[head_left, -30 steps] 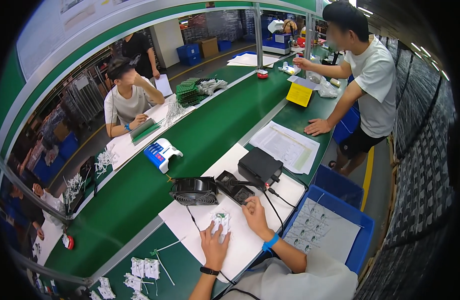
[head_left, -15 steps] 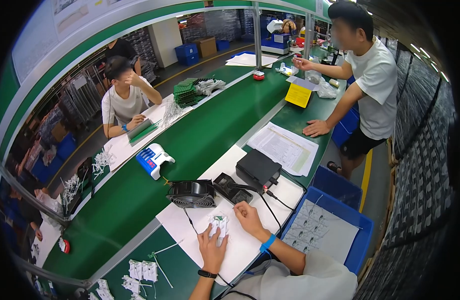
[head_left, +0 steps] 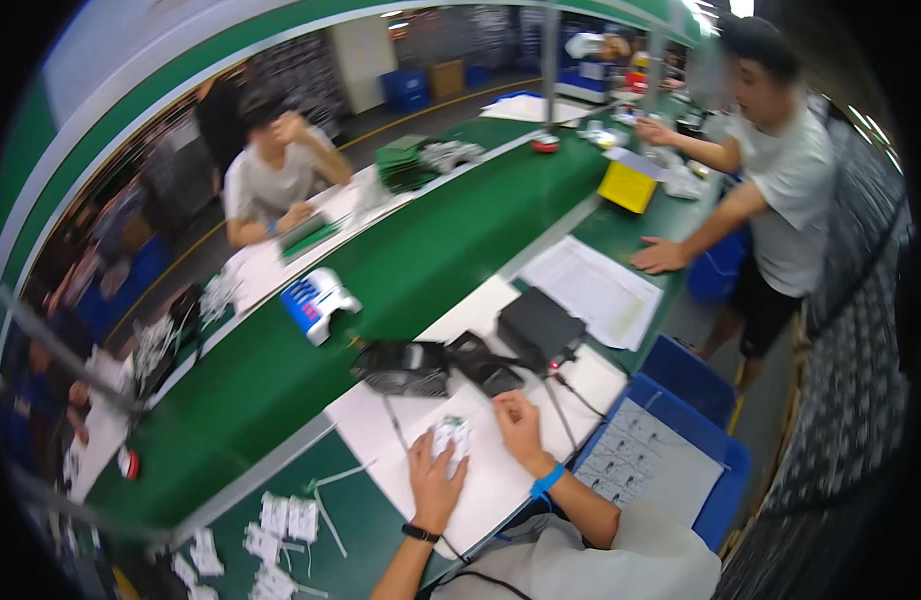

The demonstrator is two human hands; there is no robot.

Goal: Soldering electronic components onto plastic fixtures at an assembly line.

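Observation:
A small white plastic part with a bit of green [head_left: 451, 436] lies on the white sheet [head_left: 491, 482] in front of me. My left hand [head_left: 438, 490] holds it down, its fingers along the part's near side and edges. To its right, my right hand [head_left: 519, 430] is raised with fingertips pinched together; whatever is between them is too small and blurred to make out. Just beyond the hands stand a black fan [head_left: 406, 366] and an open black holder [head_left: 486, 365]. A black box with a cable [head_left: 541, 328] sits behind them.
Several similar white parts [head_left: 289, 518] lie at the lower left. A blue-and-white device [head_left: 319, 304] sits on the green belt [head_left: 411, 270]. Papers [head_left: 596, 290] lie ahead; a blue bin [head_left: 729, 470] stands at right. Co-workers are across the belt and at the far right.
The whole view has shifted and blurred, with the scene sliding rightward. My left hand stays on the white part; my right hand keeps its pinched pose near the black holder.

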